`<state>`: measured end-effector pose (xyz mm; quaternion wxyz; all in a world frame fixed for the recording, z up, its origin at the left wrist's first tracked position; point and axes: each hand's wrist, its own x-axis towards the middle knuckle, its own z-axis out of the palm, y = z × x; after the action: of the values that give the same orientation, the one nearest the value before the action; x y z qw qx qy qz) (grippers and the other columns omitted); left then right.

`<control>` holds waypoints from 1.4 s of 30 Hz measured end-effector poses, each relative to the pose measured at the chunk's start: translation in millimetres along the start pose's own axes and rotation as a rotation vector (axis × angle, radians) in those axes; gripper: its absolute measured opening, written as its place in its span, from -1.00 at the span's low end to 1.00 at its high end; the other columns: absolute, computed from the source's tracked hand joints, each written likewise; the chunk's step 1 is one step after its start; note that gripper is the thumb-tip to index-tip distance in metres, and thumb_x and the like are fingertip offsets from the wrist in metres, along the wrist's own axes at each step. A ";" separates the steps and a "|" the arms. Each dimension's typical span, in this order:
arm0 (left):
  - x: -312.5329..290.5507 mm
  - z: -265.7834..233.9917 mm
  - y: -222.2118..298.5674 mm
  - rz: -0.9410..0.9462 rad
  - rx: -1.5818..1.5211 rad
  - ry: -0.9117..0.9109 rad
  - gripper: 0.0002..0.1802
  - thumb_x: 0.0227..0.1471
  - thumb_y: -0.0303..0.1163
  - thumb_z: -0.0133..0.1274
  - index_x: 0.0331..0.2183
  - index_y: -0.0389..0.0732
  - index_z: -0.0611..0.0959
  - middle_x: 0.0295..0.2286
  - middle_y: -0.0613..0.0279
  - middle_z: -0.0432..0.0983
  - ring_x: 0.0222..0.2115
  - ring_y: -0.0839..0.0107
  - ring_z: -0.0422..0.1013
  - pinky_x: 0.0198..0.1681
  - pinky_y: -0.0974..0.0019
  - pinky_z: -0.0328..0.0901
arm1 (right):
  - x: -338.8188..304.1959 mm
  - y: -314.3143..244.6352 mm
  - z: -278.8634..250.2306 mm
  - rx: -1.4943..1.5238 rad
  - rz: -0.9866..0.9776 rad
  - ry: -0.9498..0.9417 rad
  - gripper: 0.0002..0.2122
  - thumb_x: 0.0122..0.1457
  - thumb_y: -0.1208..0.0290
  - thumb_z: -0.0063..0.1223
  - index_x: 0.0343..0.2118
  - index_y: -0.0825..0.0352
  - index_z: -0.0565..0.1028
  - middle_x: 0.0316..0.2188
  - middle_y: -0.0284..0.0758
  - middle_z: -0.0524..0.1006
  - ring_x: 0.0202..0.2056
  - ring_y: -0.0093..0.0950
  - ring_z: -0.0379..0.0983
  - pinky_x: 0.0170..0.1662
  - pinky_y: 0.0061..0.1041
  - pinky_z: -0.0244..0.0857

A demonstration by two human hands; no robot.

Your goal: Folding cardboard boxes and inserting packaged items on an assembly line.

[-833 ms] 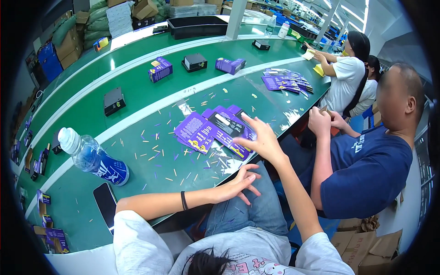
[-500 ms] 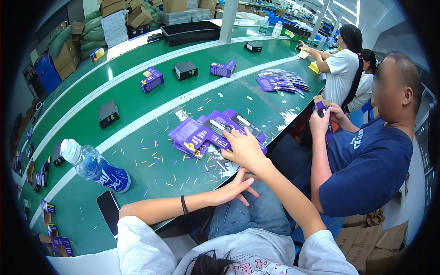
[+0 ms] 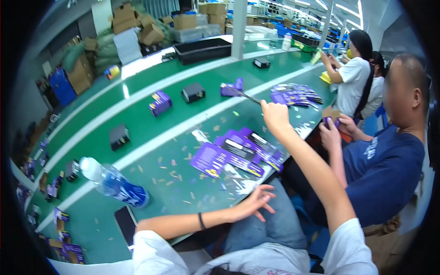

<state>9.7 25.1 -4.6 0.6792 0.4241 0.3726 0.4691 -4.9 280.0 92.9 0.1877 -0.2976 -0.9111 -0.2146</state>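
Observation:
My right hand (image 3: 276, 117) is stretched out over the table, closed around a long thin metal tool (image 3: 247, 96). Blur hides whether the tool is scissors or tweezers; it points toward a purple carton (image 3: 231, 87) on the green belt. My left hand (image 3: 254, 203) hovers above my lap by the table edge, its fingers spread and nothing in them. Between my hands and the belt, a loose pile of flat purple cartons (image 3: 209, 159) lies overlapping on the green table (image 3: 151, 183). Small purple and tan paper strips are scattered around the pile.
A blue-labelled bottle (image 3: 120, 185) and a phone (image 3: 125, 223) are at my left. Black boxes (image 3: 193, 92) and another purple carton (image 3: 160, 103) sit on the belt. More flat cartons (image 3: 295, 95) lie fanned farther right. A co-worker in navy (image 3: 380, 169) sits close at my right, holding a carton.
My right hand has left the flat cartons and reached farther out, now with the metal tool in it. My left hand has opened wider and is apart from my right arm. The view has shifted.

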 end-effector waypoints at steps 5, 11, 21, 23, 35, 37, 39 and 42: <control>1.9 5.7 -2.6 0.045 -0.047 -0.025 -0.35 0.19 -0.02 -0.25 0.14 -0.14 -0.04 0.03 -0.08 0.05 -0.16 0.27 0.38 -0.33 0.34 0.43 | 59.5 -25.6 91.3 -0.113 -0.003 0.220 -0.82 0.00 0.42 -0.08 -0.30 0.26 0.42 -0.61 -0.26 0.52 -0.65 -0.33 0.47 -0.61 -0.38 0.29; 1.3 5.1 13.8 0.011 -0.077 0.015 -0.35 0.17 -0.06 -0.20 0.14 -0.14 -0.01 0.03 -0.06 0.06 -0.15 0.27 0.37 -0.33 0.33 0.43 | 54.2 -26.8 78.2 0.366 0.294 0.200 -0.77 0.09 0.33 -0.12 -0.18 0.22 0.43 -0.38 -0.23 0.57 -0.56 -0.19 0.48 -0.50 -0.23 0.30; -0.5 -17.5 -1.6 0.190 -0.361 0.138 -0.43 0.13 -0.22 -0.07 0.10 -0.18 0.17 -0.02 0.08 0.26 -0.08 0.33 0.31 -0.01 0.32 0.25 | -238.1 -49.5 -80.5 1.778 0.730 -0.126 -0.82 0.16 0.48 -0.07 -0.20 0.41 0.40 -0.38 -0.33 0.48 -0.42 -0.65 0.34 -0.31 -0.72 0.24; -4.5 -2.3 6.0 0.078 -0.396 0.100 -0.48 0.14 -0.23 -0.07 0.08 -0.20 0.24 -0.05 0.13 0.34 -0.09 0.36 0.33 -0.01 0.31 0.24 | -260.8 -60.2 -94.6 1.723 0.753 -0.180 -0.81 0.14 0.48 -0.04 -0.19 0.41 0.40 -0.37 -0.31 0.49 -0.42 -0.63 0.36 -0.29 -0.72 0.25; -8.1 7.7 14.6 0.058 -0.081 0.088 -0.55 0.09 -0.32 0.00 0.01 -0.23 0.37 -0.16 0.16 0.45 -0.14 0.40 0.38 -0.04 0.30 0.28 | -259.8 -45.0 -98.4 0.767 0.396 0.083 -0.57 -0.03 0.35 0.19 -0.05 0.24 0.38 0.14 -0.02 0.11 0.11 -0.12 0.14 0.09 -0.25 0.09; -9.5 7.1 16.0 0.079 -0.031 0.133 -0.54 0.06 -0.31 0.04 0.00 -0.24 0.39 -0.18 0.16 0.46 -0.17 0.40 0.39 -0.07 0.30 0.29 | -255.6 -44.7 -97.7 0.665 0.372 0.035 -0.56 -0.04 0.31 0.20 -0.05 0.20 0.38 0.13 0.01 0.10 0.13 -0.07 0.09 0.11 -0.20 0.05; -13.7 -0.4 8.7 0.155 0.027 0.106 -0.49 0.04 -0.30 0.07 0.01 -0.24 0.36 -0.17 0.15 0.44 -0.18 0.39 0.40 -0.08 0.30 0.29 | -255.0 -49.5 -96.5 0.742 0.358 0.051 -0.56 -0.04 0.34 0.20 -0.06 0.22 0.37 0.14 0.00 0.09 0.13 -0.07 0.10 0.12 -0.22 0.05; -6.8 -10.7 -7.1 0.343 0.216 -0.022 -0.35 -0.03 -0.25 0.15 0.05 -0.25 0.30 -0.13 0.11 0.39 -0.22 0.35 0.42 -0.12 0.29 0.31 | -261.4 -51.8 -92.4 0.960 0.379 0.103 -0.57 -0.05 0.42 0.21 -0.08 0.27 0.35 0.16 -0.04 0.07 0.12 -0.10 0.14 0.12 -0.28 0.07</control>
<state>0.4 19.6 -14.3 0.5439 0.5568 0.3356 0.5306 179.3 75.0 33.1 0.3834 -0.3267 -0.8266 0.2510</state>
